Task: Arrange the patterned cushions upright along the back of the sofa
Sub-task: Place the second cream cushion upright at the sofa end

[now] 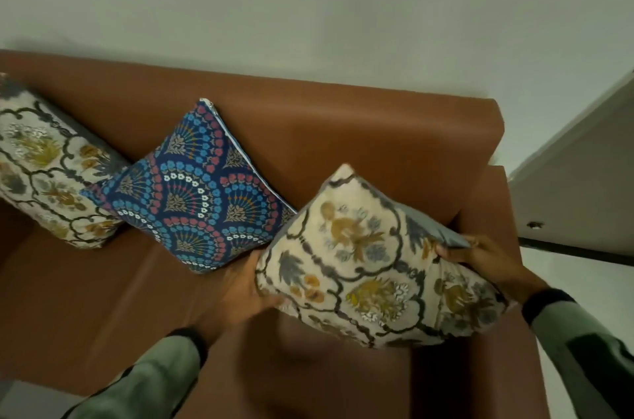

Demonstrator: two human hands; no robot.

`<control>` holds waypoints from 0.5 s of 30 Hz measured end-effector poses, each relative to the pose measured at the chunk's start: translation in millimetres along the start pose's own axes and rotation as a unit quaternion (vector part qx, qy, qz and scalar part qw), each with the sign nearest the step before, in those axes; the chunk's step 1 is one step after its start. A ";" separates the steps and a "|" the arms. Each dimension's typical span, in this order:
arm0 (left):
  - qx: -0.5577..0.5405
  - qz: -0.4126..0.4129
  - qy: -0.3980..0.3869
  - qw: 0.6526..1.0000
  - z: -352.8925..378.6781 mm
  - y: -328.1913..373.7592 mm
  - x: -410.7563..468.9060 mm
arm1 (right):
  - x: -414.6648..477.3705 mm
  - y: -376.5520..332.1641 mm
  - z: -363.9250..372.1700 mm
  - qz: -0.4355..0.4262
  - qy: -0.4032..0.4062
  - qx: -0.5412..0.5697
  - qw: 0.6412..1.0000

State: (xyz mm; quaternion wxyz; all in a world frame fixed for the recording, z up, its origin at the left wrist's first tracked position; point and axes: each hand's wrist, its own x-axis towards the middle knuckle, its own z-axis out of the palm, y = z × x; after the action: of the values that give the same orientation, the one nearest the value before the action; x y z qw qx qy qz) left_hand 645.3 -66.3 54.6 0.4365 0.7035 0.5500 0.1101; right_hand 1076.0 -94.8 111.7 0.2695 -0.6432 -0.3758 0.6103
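Both the left hand (240, 288) and right hand (480, 255) grip the cream floral fabric cushion (374, 264), which, released tilted, would probably slump forward off the brown leather sofa (360, 130) back.

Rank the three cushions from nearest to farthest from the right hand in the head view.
1. Cream floral cushion on the right: gripped at its edge by the right hand.
2. Blue fan-patterned cushion: middle, leaning on the sofa back.
3. Cream floral cushion on the left: far left, partly out of frame.
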 end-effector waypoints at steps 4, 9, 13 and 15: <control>0.014 0.001 0.024 1.000 -18.7 31.9 41.9 | 17.0 1.8 -4.8 0.037 0.057 0.033 0.997; 0.086 0.039 0.101 0.990 -20.4 54.1 86.4 | 43.1 -10.1 1.5 0.010 0.190 -0.030 0.981; 0.160 0.054 0.123 0.978 -18.0 60.9 113.2 | 55.4 -2.5 0.9 0.041 0.216 -0.099 0.971; 0.205 0.028 0.103 0.973 -15.1 61.4 124.7 | 63.3 1.2 1.0 0.051 0.227 -0.108 0.966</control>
State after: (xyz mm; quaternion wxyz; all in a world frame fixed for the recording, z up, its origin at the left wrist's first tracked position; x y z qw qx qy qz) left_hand 723.6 48.7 68.2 0.2206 0.7780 0.5830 0.0789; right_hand 1073.4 -44.2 73.7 0.2449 -0.8086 -0.3354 0.4167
